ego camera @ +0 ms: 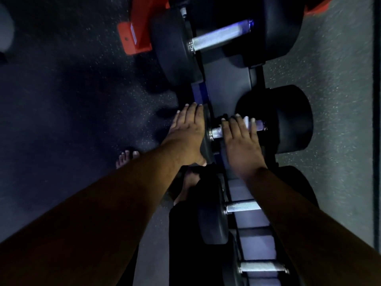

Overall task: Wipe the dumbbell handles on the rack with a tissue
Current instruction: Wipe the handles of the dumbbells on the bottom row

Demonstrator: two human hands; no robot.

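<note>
A black dumbbell with a knurled metal handle [215, 133] lies across the rack [226, 79] in the middle of the view. My left hand [189, 129] rests flat on its left weight head, fingers straight. My right hand [239, 141] lies over the handle with its fingers stretched across it. They press a pale tissue [248, 123] against the metal, and only a small strip of tissue shows between the fingers. The dumbbell's right head [292, 120] is uncovered.
A larger dumbbell [220, 36] sits farther up the rack, and two smaller ones [241, 205] [261, 267] lie nearer me. A red metal frame [138, 34] stands at the upper left. My bare foot [125, 158] is on the dark speckled floor left of the rack.
</note>
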